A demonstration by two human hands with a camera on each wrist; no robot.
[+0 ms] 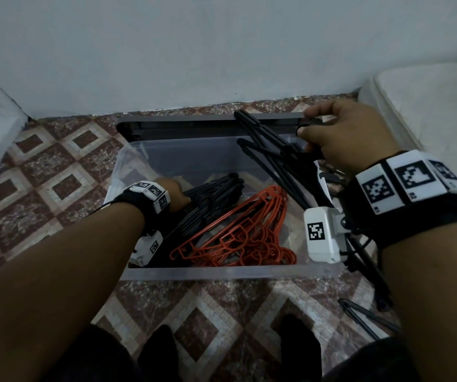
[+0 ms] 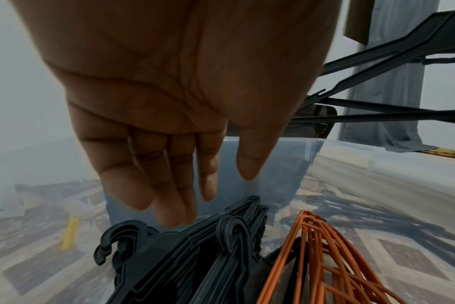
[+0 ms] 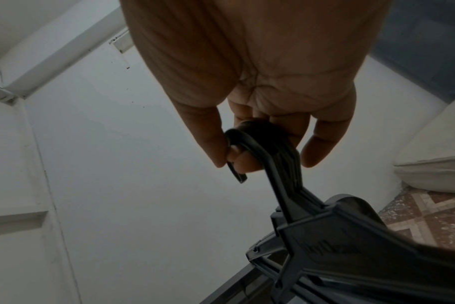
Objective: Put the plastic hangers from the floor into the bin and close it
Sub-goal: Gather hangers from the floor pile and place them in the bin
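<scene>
A clear plastic bin [image 1: 221, 272] stands open on the tiled floor. Inside lie a stack of black hangers [image 1: 210, 199] [image 2: 195, 257] and a bunch of orange hangers [image 1: 238, 232] [image 2: 325, 257]. My left hand [image 1: 177, 194] [image 2: 209, 195] is down inside the bin's left part, fingers straight, right over the black stack; whether they touch it is unclear. My right hand [image 1: 306, 122] [image 3: 247, 156] grips the hooks of a bundle of black hangers [image 1: 277, 153] [image 3: 281, 164], which slants over the bin's right side.
The dark grey lid [image 1: 183, 125] leans behind the bin at the wall. Another black hanger [image 1: 365, 315] lies on the floor at the lower right. A white cushion [image 1: 428, 106] sits to the right, and my feet [image 1: 161, 346] are near the bin's front.
</scene>
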